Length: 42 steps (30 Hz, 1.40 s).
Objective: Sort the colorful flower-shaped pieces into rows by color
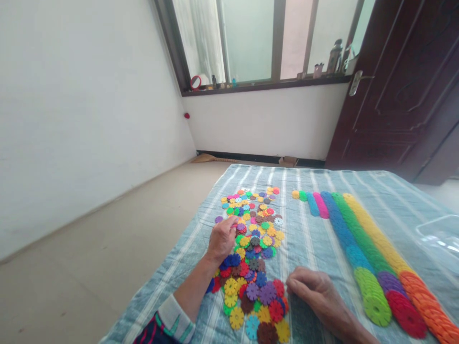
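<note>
The striped cloth (297, 234) fills the space before me; down its left part spreads the mixed heap (255, 241), colours all jumbled; that is what is left, and I'd judge it a good share; along the right lie the long rows (358, 234), overlapped discs (378, 316) grouped by colour, yellow running into orange, green into purple and red, blue into lighter blue and lime; that much looks done; a clear tub (430, 234) sits right of them; the left hand (223, 236) reaches over the heap's middle, fingers drawn in, though whether they pinch anything I cannot tell; the right hand (315, 286) is curled at the heap's near right side, fingertips close together, anything between them hidden from me; smallest, at the far end, a light blue row (312, 205) and a pink row (321, 205) look barely begun.
</note>
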Each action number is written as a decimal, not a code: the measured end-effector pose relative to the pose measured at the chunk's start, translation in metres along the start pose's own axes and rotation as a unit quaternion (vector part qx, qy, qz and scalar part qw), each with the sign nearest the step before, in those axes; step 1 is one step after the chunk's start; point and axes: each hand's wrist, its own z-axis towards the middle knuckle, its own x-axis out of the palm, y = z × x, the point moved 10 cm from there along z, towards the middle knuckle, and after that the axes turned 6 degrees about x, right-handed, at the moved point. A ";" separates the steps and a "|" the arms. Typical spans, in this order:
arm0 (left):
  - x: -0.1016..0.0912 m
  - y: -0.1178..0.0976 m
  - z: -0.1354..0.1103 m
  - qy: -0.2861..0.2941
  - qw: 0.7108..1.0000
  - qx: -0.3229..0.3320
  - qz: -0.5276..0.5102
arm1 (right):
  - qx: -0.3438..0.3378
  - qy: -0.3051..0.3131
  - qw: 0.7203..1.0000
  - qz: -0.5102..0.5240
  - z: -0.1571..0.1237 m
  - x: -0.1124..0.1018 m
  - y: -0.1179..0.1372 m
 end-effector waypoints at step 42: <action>-0.017 0.001 0.021 -0.079 0.994 -0.059 -0.057 | 0.003 -0.034 0.999 0.005 0.000 -0.004 0.003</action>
